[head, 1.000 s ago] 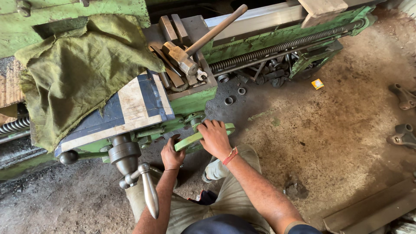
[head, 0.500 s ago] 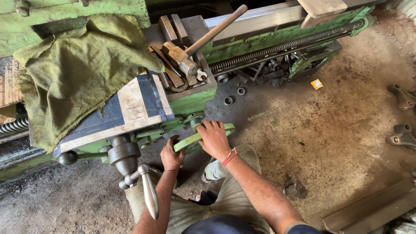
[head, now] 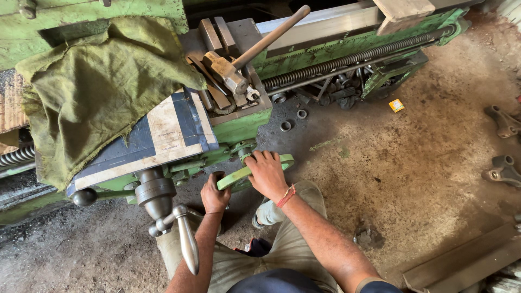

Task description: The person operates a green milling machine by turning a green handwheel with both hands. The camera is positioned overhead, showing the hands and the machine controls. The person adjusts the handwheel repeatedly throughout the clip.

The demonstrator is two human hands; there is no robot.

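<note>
Both my hands grip the green handwheel (head: 286,160) on the front of a green lathe carriage (head: 239,127). My right hand (head: 266,172) is closed over the wheel's upper rim, with a red thread band at the wrist. Curled round the rim's lower left edge is my left hand (head: 214,194). Much of the wheel is hidden under my hands. A steel crank handle (head: 187,244) hangs just left of my left hand.
An olive cloth (head: 103,87) drapes the lathe at left beside a blue-and-cream board (head: 157,133). A hammer (head: 247,59) and metal bars lie on the carriage top. The leadscrew (head: 353,58) runs right. Metal rings (head: 293,119) and castings (head: 502,146) lie on the dirt floor.
My right hand has slid slightly left and down along the handwheel rim, and the wheel has turned a little. My left hand keeps its grip.
</note>
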